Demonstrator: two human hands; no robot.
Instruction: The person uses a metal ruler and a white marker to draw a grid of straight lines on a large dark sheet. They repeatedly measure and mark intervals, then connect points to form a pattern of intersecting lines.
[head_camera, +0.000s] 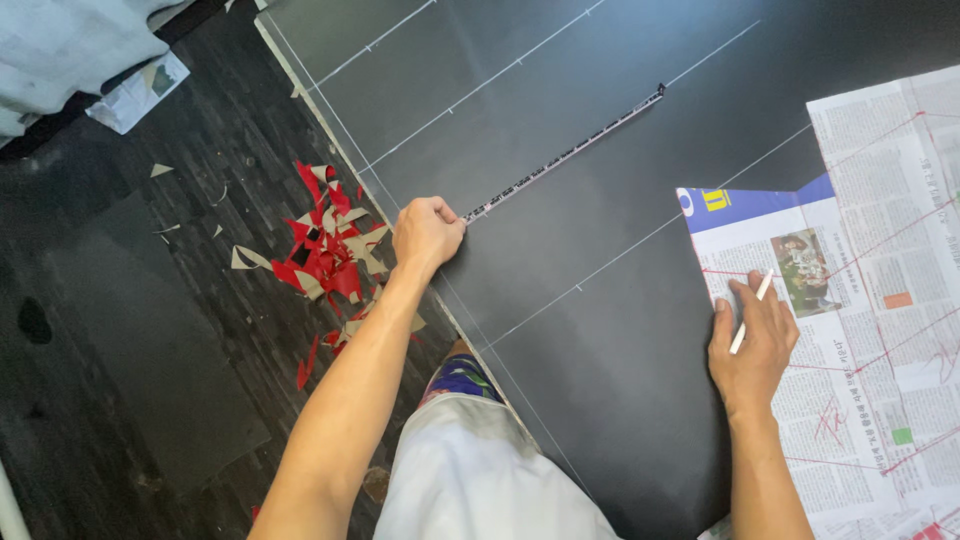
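Down on the floor, the left hand (428, 232) is clenching one end of a measuring tape (565, 153), keeping it taut across the smooth dark sheet (560, 250) with its thin white lines. The right hand (752, 342) is pinning crinkly newspaper (880, 330) flat, gripping a slim white chalk stick (751, 312). Red and beige scraps (330, 250) are lying beside the sheet.

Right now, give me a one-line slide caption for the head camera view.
Left hand pins a measuring tape on chalk-lined dark sheet; right hand with white chalk stick rests on newspaper pattern.
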